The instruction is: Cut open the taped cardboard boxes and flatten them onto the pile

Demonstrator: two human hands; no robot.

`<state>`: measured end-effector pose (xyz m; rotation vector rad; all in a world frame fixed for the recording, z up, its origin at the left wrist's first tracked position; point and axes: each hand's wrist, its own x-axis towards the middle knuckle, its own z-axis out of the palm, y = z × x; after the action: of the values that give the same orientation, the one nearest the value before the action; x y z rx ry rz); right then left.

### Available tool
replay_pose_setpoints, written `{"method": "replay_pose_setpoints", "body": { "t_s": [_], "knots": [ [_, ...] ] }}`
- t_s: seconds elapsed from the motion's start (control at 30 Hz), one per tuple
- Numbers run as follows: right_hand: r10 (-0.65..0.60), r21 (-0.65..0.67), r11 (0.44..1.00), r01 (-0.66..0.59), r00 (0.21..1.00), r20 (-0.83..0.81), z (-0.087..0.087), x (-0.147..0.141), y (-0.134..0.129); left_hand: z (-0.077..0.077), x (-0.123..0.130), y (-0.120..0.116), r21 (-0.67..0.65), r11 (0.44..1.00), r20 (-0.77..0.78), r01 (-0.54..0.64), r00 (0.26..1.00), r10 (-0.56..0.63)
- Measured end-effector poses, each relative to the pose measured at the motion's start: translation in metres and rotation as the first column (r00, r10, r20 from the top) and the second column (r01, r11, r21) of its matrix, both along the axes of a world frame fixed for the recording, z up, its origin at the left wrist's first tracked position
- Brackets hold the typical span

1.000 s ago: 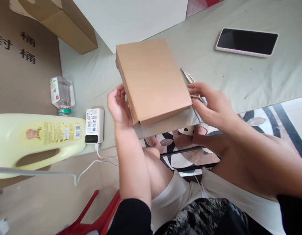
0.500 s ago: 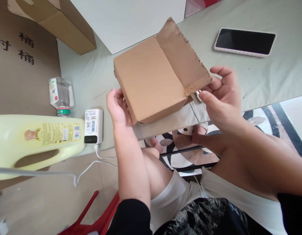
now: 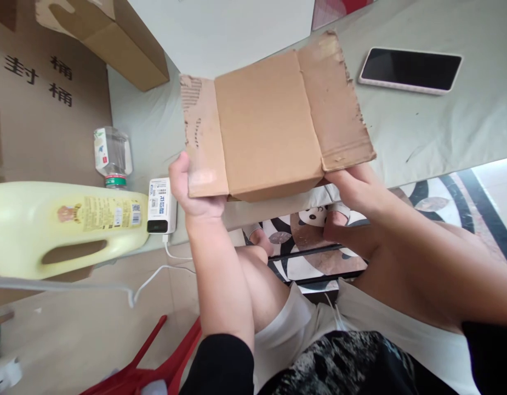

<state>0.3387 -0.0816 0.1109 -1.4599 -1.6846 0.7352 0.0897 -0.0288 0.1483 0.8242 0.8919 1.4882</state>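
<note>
A small brown cardboard box (image 3: 265,120) is held up in front of me, a plain face turned towards me. Two torn-edged flaps stick out from it, one left and one right. My left hand (image 3: 198,195) grips the box at its left flap, the thumb along the outer edge and the other fingers behind the cardboard. At the lower right corner, my right hand (image 3: 352,184) holds the box from beneath the right flap, which hides most of its fingers.
On the cloth-covered table (image 3: 426,129) lie a phone (image 3: 411,70), a clear bottle (image 3: 112,156), a white power bank (image 3: 160,206) with a cable, and a yellow jug (image 3: 72,225). Larger cardboard boxes (image 3: 142,60) stand behind, beside a white panel (image 3: 237,33). A red chair (image 3: 154,362) is below.
The left flap has swung outward into view. My left hand has shifted onto that flap, and my right hand has moved from open beside the right flap to underneath it.
</note>
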Motion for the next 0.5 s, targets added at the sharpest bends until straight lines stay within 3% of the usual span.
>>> {"method": "replay_pose_setpoints", "body": {
  "t_s": [0.17,0.33,0.5],
  "knots": [
    [0.0,0.108,0.994,0.022,0.979,-0.203,-0.009,0.002,0.004,-0.003,0.004,-0.007,-0.073,0.995,-0.131,0.069,0.988,-0.079],
    [-0.11,0.299,0.94,0.165,0.975,-0.193,-0.011,0.004,0.011,-0.008,0.011,-0.004,-0.016,0.984,-0.054,0.179,0.982,-0.18],
    [-0.232,0.26,0.926,0.274,0.956,-0.18,-0.01,0.009,0.016,-0.017,0.013,0.005,-0.074,0.978,-0.101,0.197,0.974,-0.204]
  ]
}}
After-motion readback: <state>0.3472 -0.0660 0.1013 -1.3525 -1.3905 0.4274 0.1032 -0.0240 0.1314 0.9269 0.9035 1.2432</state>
